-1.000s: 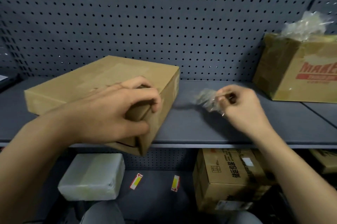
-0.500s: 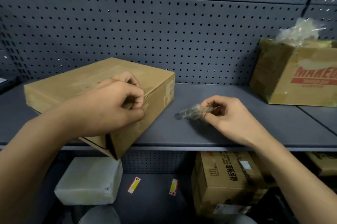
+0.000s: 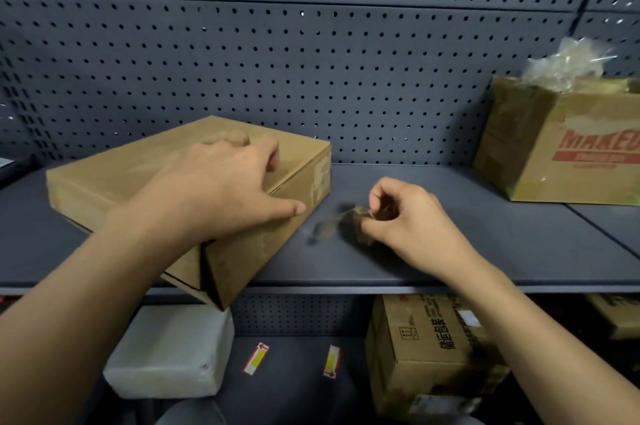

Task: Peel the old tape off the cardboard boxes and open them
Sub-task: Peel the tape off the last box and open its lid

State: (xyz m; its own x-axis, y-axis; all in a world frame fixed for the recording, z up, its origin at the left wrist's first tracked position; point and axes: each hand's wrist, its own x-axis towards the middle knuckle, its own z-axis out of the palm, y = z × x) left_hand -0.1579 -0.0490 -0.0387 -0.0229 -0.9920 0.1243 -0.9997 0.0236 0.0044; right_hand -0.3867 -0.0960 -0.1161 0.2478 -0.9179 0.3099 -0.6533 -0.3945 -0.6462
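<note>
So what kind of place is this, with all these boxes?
Probably a stockroom or a shop's back room. Grey metal shelves run along a pegboard wall, and a flat cardboard box, a red-printed box and a white wrapped parcel sit on them.

The flat box (image 3: 114, 179) is plain brown cardboard, matt, with paler scuffed patches on its end face. The shelf (image 3: 467, 251) and perforated back panel (image 3: 346, 78) look like painted metal, dull grey and smooth. The tape scrap (image 3: 349, 217), blurred here, seems thin clear plastic. The crumpled film (image 3: 568, 64) atop the printed box (image 3: 554, 161) is glossy and transparent; that cardboard is worn and blotchy.
</note>
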